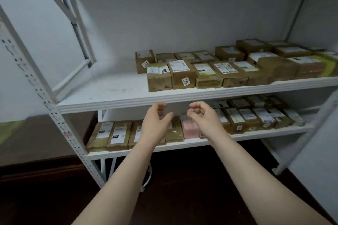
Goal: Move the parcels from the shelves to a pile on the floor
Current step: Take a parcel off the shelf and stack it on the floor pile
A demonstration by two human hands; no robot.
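Several brown cardboard parcels with white labels fill the right part of the upper shelf (102,95); the nearest are a box (158,79) and a box (181,74) marked 1208. More parcels (118,134), one pink (190,127), line the lower shelf (182,145). My left hand (155,120) and my right hand (204,115) are raised side by side just below the upper shelf's front edge, fingers loosely curled, holding nothing.
The white metal rack has a perforated upright (60,124) at the left and another post (300,142) at the right. A white wall stands behind. Dark floor (182,188) lies below, with a white cable (148,175) near the rack's foot.
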